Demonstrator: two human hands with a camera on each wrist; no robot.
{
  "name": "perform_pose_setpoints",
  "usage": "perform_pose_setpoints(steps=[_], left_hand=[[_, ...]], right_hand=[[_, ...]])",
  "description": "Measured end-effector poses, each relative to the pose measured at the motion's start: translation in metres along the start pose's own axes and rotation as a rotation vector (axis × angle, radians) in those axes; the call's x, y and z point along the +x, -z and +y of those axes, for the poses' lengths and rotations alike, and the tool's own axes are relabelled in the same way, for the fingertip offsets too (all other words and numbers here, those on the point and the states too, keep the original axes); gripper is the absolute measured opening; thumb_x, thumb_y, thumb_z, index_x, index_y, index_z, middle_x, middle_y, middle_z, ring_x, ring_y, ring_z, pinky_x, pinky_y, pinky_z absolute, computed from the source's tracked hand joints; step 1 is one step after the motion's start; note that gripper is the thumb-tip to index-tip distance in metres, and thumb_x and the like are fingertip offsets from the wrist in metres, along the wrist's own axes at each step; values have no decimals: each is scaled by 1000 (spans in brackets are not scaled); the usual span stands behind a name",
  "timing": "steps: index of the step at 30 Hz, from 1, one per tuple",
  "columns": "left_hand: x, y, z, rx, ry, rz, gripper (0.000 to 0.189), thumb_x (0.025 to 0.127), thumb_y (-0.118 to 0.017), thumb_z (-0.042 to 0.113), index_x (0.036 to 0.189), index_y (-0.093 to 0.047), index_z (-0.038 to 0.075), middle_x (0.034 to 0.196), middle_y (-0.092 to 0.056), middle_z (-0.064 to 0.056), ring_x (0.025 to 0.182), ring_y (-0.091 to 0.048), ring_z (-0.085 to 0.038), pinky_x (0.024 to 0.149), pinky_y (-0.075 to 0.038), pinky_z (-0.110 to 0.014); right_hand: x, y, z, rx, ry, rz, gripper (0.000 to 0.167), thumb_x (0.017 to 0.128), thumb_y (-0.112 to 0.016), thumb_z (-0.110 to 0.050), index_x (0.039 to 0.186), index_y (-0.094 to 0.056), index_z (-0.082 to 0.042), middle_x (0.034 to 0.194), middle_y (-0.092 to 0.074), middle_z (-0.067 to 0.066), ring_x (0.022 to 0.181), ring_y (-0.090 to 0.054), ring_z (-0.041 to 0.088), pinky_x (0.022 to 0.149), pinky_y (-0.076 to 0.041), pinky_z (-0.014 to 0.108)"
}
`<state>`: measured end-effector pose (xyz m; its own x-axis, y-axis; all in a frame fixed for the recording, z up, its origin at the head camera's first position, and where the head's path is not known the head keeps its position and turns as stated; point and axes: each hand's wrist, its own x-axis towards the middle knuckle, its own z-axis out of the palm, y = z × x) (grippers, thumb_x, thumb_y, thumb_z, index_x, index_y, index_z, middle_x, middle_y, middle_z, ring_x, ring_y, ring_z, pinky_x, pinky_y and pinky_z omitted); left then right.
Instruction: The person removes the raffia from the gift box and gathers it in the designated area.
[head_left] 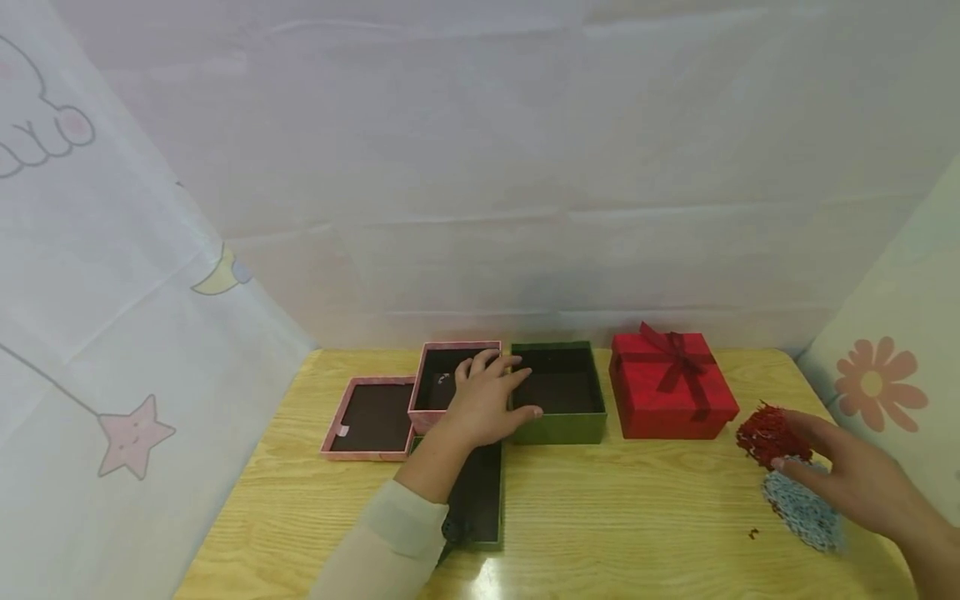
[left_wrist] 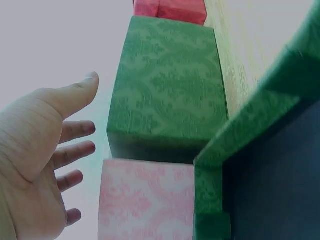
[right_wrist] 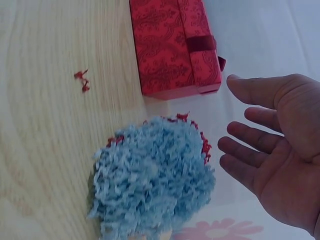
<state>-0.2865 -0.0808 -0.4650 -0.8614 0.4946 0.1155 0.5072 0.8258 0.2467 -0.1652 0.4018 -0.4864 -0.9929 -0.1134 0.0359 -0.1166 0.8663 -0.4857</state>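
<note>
My left hand (head_left: 486, 404), fingers spread, hovers over the gap between the open pink box (head_left: 429, 413) and the open green box (head_left: 562, 429). Both boxes have dark insides; a small scrap lies in the pink one. In the left wrist view the thumb and fingers stand apart and hold nothing, beside the green box (left_wrist: 167, 80) and the pink box (left_wrist: 147, 200). On the right, my right hand (head_left: 862, 479) reaches over a heap of red shredded paper (head_left: 772, 437) and a heap of blue shredded paper (head_left: 806, 508). Its fingers are relaxed and grip nothing in the right wrist view.
A closed red gift box (head_left: 652, 412) with a dark red ribbon bow stands right of the green box. Left lies a pink lid (head_left: 375, 417); a green lid (head_left: 480, 492) lies partly under my left forearm. A red paper scrap (head_left: 753, 533) lies on the wooden table (head_left: 600, 517).
</note>
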Motion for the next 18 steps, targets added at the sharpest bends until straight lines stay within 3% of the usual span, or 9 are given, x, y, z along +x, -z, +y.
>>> perform_pose_setpoints(steps=[4,8,12,15,18], left_hand=[[6,-3,10,-9,-15,1,71,96,-63,64,156,-50,29,162,-41,2,154,-20,-33,118,-17,-66],[12,-8,21,-27,-34,21,70,97,-61,65,157,-49,31,161,-42,6,154,-23,-28,119,-18,-64],[15,-13,33,-48,-58,53,67,98,-61,64,155,-51,31,158,-46,7,152,-27,-25,119,-20,-64],[17,-16,41,-69,-71,78,65,98,-61,63,153,-54,30,155,-50,8,151,-30,-23,119,-22,-64],[21,-19,50,-84,-81,87,61,99,-61,61,151,-57,28,154,-52,8,150,-32,-22,119,-23,-61]], right_hand=[[9,-1,-7,30,51,44,76,96,-77,-37,153,-45,2,142,-55,31,119,-58,57,80,-58,45],[17,-3,-13,80,55,44,76,96,-77,-36,154,-45,1,141,-57,29,120,-62,44,75,-54,20],[23,-4,-19,115,46,43,77,97,-76,-38,156,-42,-2,138,-61,28,120,-64,41,75,-52,16],[28,-5,-23,119,45,59,80,96,-77,-40,157,-41,-1,137,-60,31,121,-62,49,76,-50,13],[33,-6,-26,131,38,61,84,95,-76,-42,158,-39,-2,142,-54,34,123,-59,53,81,-55,20]])
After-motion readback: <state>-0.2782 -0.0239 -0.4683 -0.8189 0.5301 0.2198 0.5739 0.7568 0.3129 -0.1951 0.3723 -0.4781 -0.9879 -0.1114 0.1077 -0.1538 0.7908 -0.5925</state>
